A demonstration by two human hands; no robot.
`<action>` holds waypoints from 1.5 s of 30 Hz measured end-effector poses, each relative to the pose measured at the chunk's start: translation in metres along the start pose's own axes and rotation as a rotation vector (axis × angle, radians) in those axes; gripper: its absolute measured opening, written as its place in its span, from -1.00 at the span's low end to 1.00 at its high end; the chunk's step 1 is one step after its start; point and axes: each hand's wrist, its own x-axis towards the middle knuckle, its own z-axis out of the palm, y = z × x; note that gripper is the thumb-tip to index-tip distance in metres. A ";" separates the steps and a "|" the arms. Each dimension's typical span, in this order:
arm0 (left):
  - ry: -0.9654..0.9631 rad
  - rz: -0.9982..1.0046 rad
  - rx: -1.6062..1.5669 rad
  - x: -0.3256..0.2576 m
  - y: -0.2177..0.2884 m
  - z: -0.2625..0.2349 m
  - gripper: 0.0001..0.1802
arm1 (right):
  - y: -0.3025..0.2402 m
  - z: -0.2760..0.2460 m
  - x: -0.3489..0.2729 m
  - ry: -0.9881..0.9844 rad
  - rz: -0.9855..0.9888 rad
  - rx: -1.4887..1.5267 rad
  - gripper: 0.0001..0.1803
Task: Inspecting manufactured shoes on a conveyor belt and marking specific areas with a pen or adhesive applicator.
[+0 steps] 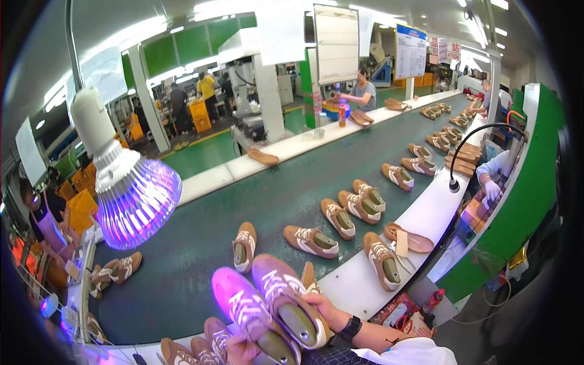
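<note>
We are seeing a pale board (pixel 337 45) facing us, a blue-topped poster (pixel 410 52) hanging to its right, a grey-shirted worker (pixel 366 94) reaching out, an orange can (pixel 342 117) standing on the white ledge (pixel 217 175), a yellow-shirted person (pixel 207 88) standing near an orange crate (pixel 199 115), a red bottle (pixel 433 300) leaning at lower right

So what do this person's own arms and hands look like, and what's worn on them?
Neither the left hand nor the right hand wears a glove. A black wristband, perhaps a watch, circles the right wrist. White fabric, probably a sleeve, shows farther up.
</note>
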 end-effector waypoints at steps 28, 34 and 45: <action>0.426 0.482 -0.087 0.018 0.022 0.011 -0.49 | 0.016 0.019 0.035 0.359 -0.524 -0.195 -0.58; 0.418 0.474 -0.097 0.022 0.025 0.012 -0.46 | 0.017 0.017 0.037 0.372 -0.531 -0.200 -0.60; 0.440 0.449 -0.073 0.026 0.021 0.007 -0.43 | 0.020 0.009 0.034 0.400 -0.531 -0.191 -0.58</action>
